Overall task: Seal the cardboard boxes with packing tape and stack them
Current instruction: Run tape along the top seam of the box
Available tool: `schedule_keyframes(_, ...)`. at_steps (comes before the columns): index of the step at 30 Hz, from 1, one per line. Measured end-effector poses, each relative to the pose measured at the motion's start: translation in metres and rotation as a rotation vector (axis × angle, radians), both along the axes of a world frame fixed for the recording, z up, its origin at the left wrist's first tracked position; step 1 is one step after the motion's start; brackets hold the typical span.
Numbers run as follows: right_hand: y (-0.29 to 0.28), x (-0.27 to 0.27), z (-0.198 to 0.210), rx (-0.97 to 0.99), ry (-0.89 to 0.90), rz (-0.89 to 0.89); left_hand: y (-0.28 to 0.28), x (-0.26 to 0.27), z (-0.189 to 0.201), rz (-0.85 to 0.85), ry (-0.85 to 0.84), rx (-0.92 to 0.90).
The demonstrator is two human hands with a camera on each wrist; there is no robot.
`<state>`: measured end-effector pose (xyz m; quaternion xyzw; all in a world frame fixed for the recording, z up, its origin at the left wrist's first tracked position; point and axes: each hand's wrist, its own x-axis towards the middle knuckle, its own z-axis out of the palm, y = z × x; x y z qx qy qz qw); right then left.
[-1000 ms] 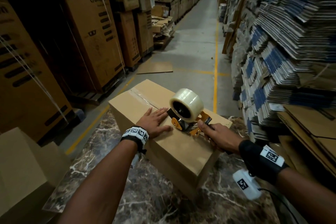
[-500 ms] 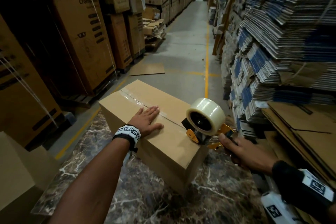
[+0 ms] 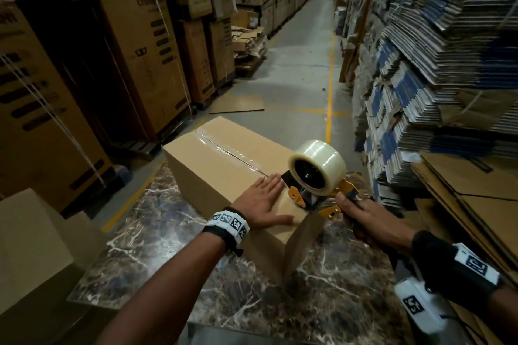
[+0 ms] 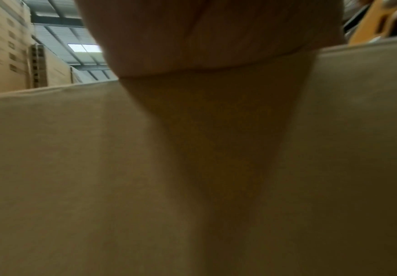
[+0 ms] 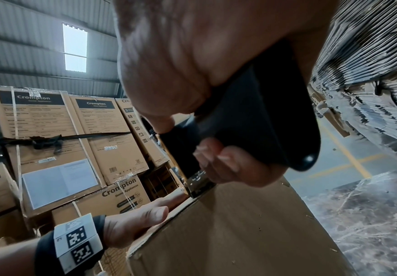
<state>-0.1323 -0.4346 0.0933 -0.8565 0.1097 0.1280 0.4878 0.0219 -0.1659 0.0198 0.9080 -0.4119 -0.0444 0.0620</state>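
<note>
Cardboard box (image 3: 224,165) sits on the marble-patterned desk (image 3: 322,302), long axis running away from the person toward the aisle, near short end facing the wrists. A strip of clear tape (image 3: 221,145) lies along the top seam, following that long axis. Left hand (image 3: 263,202) lies flat on the box top at the near end, fingers straight and together, pointing up the seam, thumb spread along the near edge; its grip is fully open and holds nothing. Just right of that hand, the tape dispenser (image 3: 316,193) sits at the near top corner of the box, orange frame down against the cardboard, tape roll (image 3: 318,168) up, open core facing the left hand. Right hand (image 3: 367,221) has its grip closed round the dispenser's black handle (image 5: 258,115), fingers curled under, thumb on top; handle points back toward the person. Wrist view shows the dispenser's metal front edge (image 5: 197,181) touching the box's top edge. Beyond the grip: stacked printed cartons (image 3: 145,64) to the left, bundles of flat cardboard (image 3: 420,64) to the right.
</note>
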Motion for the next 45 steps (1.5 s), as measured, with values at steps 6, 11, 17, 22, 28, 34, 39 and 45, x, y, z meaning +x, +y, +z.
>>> schedule_keyframes(6, 0.001, -0.002, 0.001, 0.009, -0.011, 0.012, -0.01, -0.012, 0.0, 0.034, -0.037, -0.011)
schedule_keyframes(11, -0.007, -0.002, 0.007, -0.003, 0.003, 0.039, -0.013, -0.011, 0.006, 0.072, -0.011, -0.009)
schedule_keyframes(17, -0.034, -0.03, 0.009, -0.016, -0.007, 0.042, -0.016, -0.01, 0.006, 0.11, -0.009, 0.042)
schedule_keyframes(22, -0.052, -0.064, -0.004, 0.02, -0.004, -0.016, -0.018, -0.015, 0.013, 0.12, 0.003, 0.063)
schedule_keyframes(28, -0.068, -0.087, -0.033, 0.152, -0.012, -0.066, -0.02, -0.017, 0.015, 0.125, -0.013, 0.072)
schedule_keyframes(34, -0.052, -0.068, -0.07, 0.228, 0.005, -0.091, -0.029, -0.02, 0.018, 0.143, -0.014, 0.064)
schedule_keyframes(39, -0.03, -0.051, -0.089, 0.417, 0.099, -0.201, -0.034, -0.011, 0.013, 0.159, -0.015, 0.036)
schedule_keyframes(45, -0.024, -0.033, -0.102, 0.892, 0.388, -0.252, -0.037, -0.001, 0.012, 0.173, -0.021, 0.053)
